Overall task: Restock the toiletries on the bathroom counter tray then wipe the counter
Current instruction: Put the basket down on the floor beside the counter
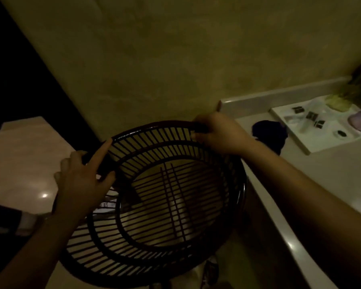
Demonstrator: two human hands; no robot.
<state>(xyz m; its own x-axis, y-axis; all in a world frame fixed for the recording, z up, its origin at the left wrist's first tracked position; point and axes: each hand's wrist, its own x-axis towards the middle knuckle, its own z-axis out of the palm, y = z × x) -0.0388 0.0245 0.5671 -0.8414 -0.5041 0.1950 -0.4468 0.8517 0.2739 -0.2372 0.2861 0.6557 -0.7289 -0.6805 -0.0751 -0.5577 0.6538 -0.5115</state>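
Right now both your hands are clamped on the rim of a dark slatted basket (146, 134). The left hand (81, 176) grips the near-left edge with its forefinger laid along the rim, and the right hand (219, 134) grasps the far edge. Holding opposite sides steadies it, with the mouth tipped toward you so you can see inside; it looks empty to me. The white tray (317, 142) sits well apart on the pale worktop (331, 174) to your right, carrying a few small dark packets too blurred to name. A dark cloth (269, 134) lies just beside the tray — probably meant for the wipe. Beige wall (175, 59) ahead, glossy floor (23, 153) lower left — the room is dim.
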